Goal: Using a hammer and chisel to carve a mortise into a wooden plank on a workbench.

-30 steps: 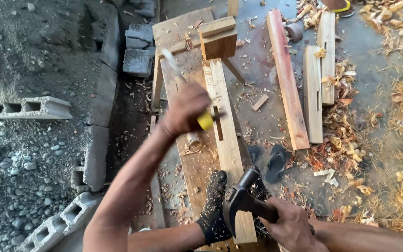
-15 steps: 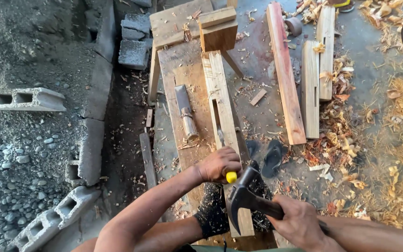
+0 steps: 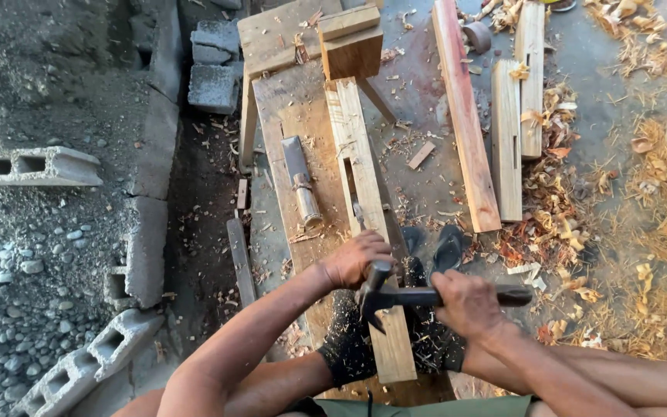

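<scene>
Both hands now clenched: left hand (image 3: 357, 259) on chisel, right hand (image 3: 468, 303) swinging hammer (image 3: 395, 297) lower

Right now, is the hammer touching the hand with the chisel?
Touching. The head view shows the hammer head pressed against the chisel end in the left hand.
</scene>
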